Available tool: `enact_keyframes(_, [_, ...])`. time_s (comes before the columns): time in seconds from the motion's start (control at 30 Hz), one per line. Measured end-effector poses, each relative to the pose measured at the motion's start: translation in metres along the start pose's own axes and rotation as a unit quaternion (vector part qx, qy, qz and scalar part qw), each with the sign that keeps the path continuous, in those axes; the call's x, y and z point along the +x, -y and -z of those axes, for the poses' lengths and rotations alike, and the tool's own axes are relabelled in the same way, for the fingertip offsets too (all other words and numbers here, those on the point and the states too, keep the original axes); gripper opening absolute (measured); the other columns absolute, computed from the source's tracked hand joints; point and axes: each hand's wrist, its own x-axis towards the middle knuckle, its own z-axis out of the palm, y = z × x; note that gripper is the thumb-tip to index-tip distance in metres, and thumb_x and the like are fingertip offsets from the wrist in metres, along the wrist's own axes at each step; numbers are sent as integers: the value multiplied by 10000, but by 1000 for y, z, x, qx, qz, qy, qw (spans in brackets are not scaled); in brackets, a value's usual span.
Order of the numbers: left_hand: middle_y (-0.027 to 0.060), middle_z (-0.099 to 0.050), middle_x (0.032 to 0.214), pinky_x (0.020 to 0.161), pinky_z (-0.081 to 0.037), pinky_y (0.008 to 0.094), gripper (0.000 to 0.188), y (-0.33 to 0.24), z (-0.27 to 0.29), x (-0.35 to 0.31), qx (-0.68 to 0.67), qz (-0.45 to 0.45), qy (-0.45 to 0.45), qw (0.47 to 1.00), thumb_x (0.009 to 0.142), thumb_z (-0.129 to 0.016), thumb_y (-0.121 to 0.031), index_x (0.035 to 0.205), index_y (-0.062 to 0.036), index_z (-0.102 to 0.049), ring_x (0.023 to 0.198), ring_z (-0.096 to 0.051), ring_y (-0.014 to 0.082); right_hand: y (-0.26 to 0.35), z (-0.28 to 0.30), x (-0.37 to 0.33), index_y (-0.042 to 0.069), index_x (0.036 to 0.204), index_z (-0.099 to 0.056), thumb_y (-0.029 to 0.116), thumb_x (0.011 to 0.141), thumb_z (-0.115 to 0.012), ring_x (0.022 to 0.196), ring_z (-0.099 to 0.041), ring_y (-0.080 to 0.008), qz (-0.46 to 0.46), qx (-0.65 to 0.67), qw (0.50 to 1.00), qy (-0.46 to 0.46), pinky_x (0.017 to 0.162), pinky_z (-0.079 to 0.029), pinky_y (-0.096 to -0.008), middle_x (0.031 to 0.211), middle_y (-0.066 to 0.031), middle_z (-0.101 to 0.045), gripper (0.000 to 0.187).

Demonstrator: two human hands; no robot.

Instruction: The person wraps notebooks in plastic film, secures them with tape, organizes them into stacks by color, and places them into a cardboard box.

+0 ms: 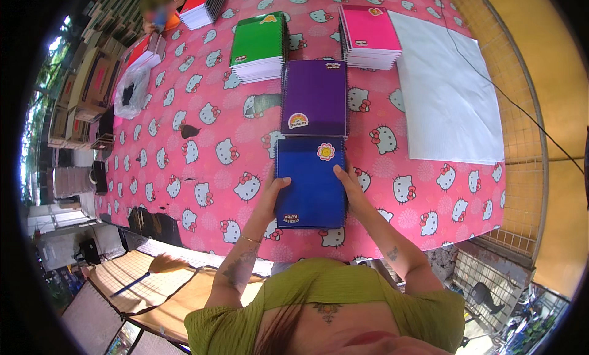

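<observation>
Blue notebook (pixel 311 186) near the middle of the near edge of the table (pixel 423 198), left hand (pixel 271 192) holding its left side, right hand (pixel 351 186) its right, thumbs on top. Around it, left to right: one clear plastic bag (pixel 130 96) by the left edge; two red notebook stacks (pixel 199 8) toward the far left corner; one green stack (pixel 257 42) near the far edge; one purple notebook (pixel 315 100) directly beyond, in the way; one pink stack (pixel 369 33); one white sheet (pixel 451 97) along the right edge. Its cover bears a flower sticker, far right.
</observation>
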Motion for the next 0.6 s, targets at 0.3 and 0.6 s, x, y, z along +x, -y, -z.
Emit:
enact_keyframes(0.3, [203, -346, 1532, 1155, -267, 375, 725, -146, -89, 54, 172, -383, -100, 902, 976, -544, -380, 1498, 46, -275, 1423, -325, 278, 85, 160, 124, 105, 1557, -213, 662, 952, -393, 1475, -203, -236, 227, -94, 954, -172, 1158, -153, -505, 1602, -120, -234, 841])
enact_keyframes(0.6, [185, -316, 1551, 1098, -283, 534, 982, -224, -120, 359, 435, -179, 9, 882, 843, -330, -836, 1515, -120, -352, 1410, -322, 325, 201, 199, 272, 118, 1540, -269, 666, 892, -539, 1453, -197, -259, 152, 93, 984, -29, 1136, -151, -585, 1574, -73, -271, 891])
